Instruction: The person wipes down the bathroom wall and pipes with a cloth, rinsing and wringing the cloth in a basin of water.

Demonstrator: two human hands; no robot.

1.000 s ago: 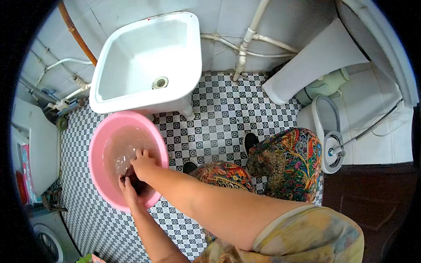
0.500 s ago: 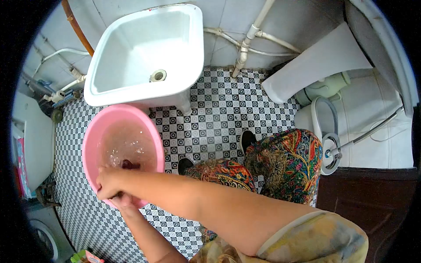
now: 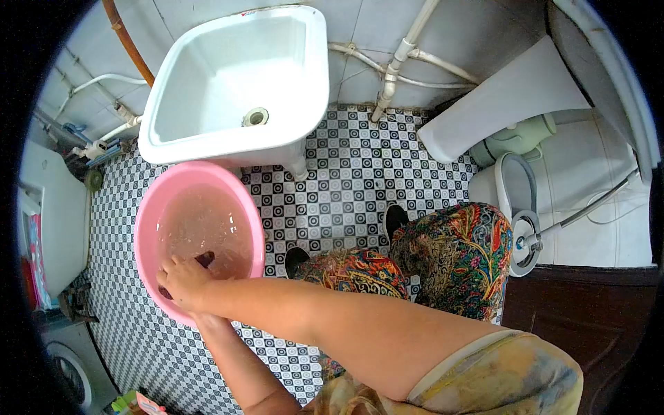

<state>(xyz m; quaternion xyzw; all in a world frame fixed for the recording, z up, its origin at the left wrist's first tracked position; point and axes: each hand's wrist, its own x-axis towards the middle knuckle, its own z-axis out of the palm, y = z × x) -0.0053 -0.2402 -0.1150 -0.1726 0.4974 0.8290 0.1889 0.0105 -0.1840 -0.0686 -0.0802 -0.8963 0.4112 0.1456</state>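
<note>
A pink basin [image 3: 146, 228] of cloudy water stands on the floor at the left. A wet dark red item, perhaps cloth, shows in it as one small piece [image 3: 205, 259] above my right hand [image 3: 185, 280] and another at the basin's left side. The fingers of my right hand curl over this item near the basin's lower left wall. My left hand lies beneath the right one; its fingers are hidden, and only the wrist area [image 3: 207, 319] shows at the rim.
Behind the basin is a white sink [image 3: 228, 153]. A pedestal [image 3: 505, 97] and a green pipe fitting [image 3: 515, 142] are at the right, near a shower hose [image 3: 598, 200]. Patterned trouser legs [image 3: 453, 263] are beside my arm. A washing machine [image 3: 72, 370] stands lower left.
From the middle of the basin, my right hand has moved to its lower left side, first close to the rim, then slightly back inward. My left hand has become covered by it.
</note>
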